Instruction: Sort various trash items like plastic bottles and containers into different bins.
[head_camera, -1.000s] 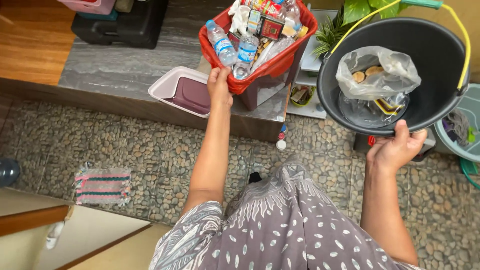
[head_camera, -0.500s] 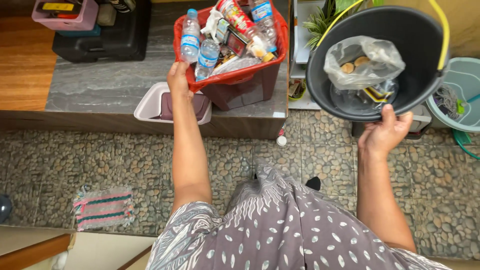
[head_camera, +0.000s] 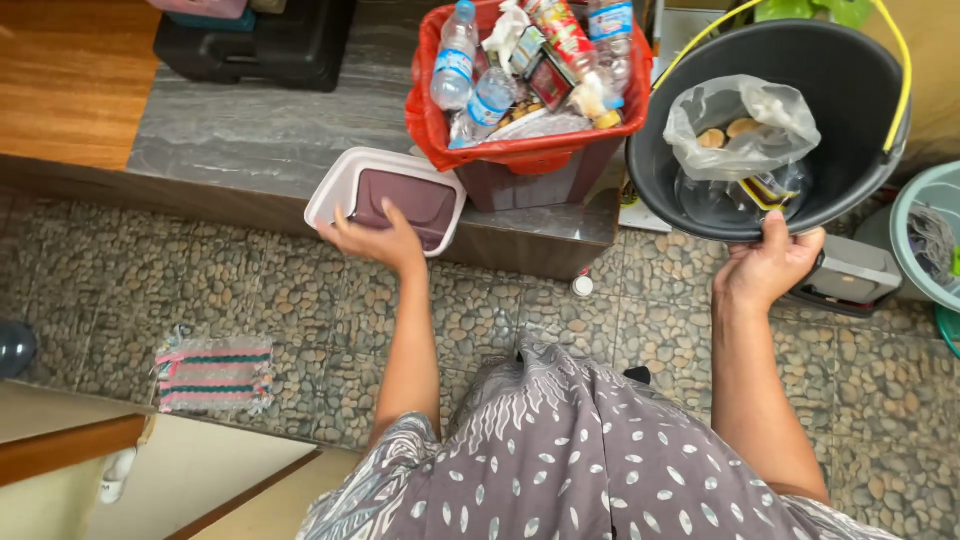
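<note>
— At the near edge of the stone ledge (head_camera: 250, 140), what has the left hand (head_camera: 375, 240) got?
— Its fingers are closed on the rim of the pale bin lid (head_camera: 385, 195), which lies flat there.
— And the right hand (head_camera: 770, 265)?
— Clamped on the rim of the black bucket (head_camera: 850, 100), held up over the pebbled floor (head_camera: 250, 300); a clear plastic bag (head_camera: 745, 125) sits inside.
— Beyond the lid?
— The bin with the red liner (head_camera: 525, 155), heaped with bottles (head_camera: 455, 65) and packets.
</note>
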